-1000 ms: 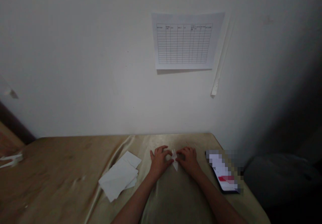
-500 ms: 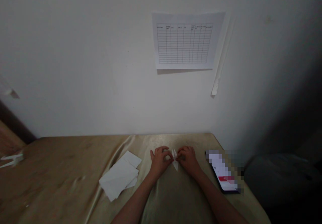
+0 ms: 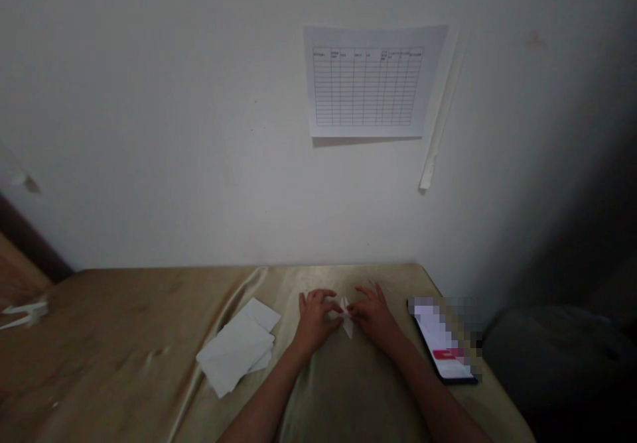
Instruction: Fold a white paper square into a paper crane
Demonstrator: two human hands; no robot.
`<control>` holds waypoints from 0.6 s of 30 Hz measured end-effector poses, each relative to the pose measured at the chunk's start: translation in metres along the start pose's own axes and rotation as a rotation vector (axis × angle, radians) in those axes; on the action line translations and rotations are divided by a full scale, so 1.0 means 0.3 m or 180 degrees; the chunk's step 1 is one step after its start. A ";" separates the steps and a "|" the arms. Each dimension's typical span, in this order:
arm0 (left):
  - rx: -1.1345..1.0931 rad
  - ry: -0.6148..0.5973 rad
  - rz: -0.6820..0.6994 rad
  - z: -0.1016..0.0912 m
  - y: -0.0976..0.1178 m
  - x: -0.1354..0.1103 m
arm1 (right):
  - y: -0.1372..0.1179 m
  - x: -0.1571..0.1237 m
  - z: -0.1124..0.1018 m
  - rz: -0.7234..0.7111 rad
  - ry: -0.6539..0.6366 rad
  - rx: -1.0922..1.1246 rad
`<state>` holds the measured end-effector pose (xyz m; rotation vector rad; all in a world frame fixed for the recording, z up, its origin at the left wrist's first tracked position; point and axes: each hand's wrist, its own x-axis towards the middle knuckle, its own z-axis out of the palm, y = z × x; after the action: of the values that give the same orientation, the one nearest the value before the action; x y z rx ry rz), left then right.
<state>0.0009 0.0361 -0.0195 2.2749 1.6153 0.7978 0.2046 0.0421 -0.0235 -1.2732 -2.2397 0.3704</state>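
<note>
A small folded white paper, narrow and pointed at both ends, is between my hands near the table's far side. My left hand pinches its left edge with thumb and index finger, the other fingers raised. From the other side my right hand grips the paper's right edge between thumb and index finger, its remaining fingers spread. Both hands partly cover the middle of the folded paper. Left of my left forearm lies a loose stack of white paper sheets.
A phone with a lit screen, partly pixelated, lies near the right edge of the cloth-covered table. A printed table sheet hangs on the wall behind. White scraps sit at far left; a dark rounded shape stands right.
The fingers of my right hand have lifted and spread, and its pinch on the folded paper has shifted slightly. My left hand stays at the paper's left edge. The view has moved slightly.
</note>
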 end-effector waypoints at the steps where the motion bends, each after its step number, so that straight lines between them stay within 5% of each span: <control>1: 0.0018 -0.0002 0.0030 -0.002 0.000 0.000 | 0.001 0.000 0.000 -0.0020 -0.0042 -0.0017; 18: 0.0551 0.0070 0.0426 -0.025 0.021 -0.013 | 0.027 0.003 0.025 -0.0340 0.0016 -0.0312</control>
<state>0.0008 0.0293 -0.0116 2.5257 1.6125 0.7413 0.2057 0.0472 -0.0331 -1.1955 -2.3353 0.2197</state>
